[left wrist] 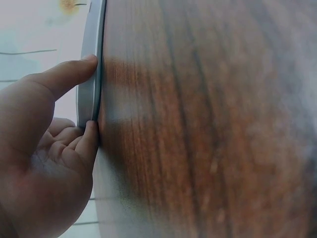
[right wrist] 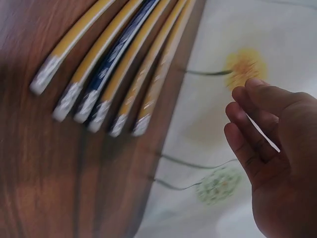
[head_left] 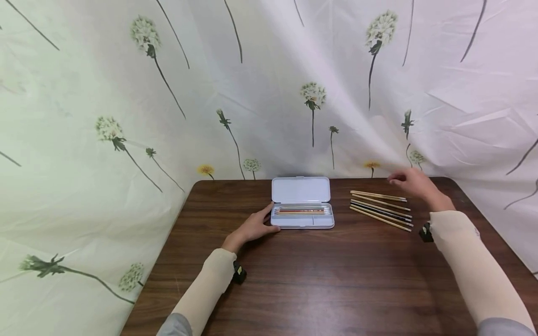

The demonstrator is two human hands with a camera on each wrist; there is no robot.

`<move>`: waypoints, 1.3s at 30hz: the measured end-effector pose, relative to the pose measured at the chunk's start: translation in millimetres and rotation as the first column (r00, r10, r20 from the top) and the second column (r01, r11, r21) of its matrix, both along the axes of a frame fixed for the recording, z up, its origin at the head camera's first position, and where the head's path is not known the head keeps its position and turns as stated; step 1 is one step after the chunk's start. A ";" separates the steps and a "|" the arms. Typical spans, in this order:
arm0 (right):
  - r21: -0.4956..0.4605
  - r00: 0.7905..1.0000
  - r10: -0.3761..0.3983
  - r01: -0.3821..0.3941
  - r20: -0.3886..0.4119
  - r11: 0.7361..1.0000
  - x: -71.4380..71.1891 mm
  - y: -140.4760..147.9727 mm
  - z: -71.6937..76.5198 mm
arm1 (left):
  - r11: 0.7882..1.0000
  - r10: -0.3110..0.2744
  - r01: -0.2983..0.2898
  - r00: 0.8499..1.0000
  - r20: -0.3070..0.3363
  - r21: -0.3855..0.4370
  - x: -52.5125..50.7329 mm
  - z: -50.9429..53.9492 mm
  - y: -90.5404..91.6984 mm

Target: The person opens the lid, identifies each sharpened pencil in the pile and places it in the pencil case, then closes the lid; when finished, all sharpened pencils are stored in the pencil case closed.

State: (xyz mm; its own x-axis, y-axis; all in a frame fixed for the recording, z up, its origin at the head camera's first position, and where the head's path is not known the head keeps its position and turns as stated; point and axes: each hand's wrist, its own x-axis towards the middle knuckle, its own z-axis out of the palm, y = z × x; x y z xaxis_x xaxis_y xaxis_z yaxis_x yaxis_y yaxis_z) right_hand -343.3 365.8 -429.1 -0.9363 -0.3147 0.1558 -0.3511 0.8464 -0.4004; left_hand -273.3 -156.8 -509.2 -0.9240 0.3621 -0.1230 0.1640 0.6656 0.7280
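Note:
A white pencil case [head_left: 302,220] lies on the table with its lid [head_left: 300,189] raised at the back; pencils [head_left: 300,212] lie in its rear compartment. My left hand [head_left: 252,227] grips the left end of the case. In the left wrist view, the thumb [left wrist: 74,74] of that hand presses the long side while the other fingers bend round the corner. Hovering above the table's far right, my right hand [head_left: 414,183] holds nothing, its fingers loosely bent. Below it, loose pencils [head_left: 380,215] lie fanned out, most of them yellow and one dark blue [right wrist: 119,59], with white erasers.
The brown wooden table [head_left: 311,280] has rounded far corners. Right behind it hangs a white cloth [head_left: 269,93] printed with dandelions. The front compartment of the case has a small divider near its right end.

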 end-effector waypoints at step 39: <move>0.168 0.995 -0.064 0.051 0.073 0.985 -1.9 20.0 -56.2 | 1.000 -0.009 0.009 1.000 -0.009 -0.008 2.5 2.5 1.0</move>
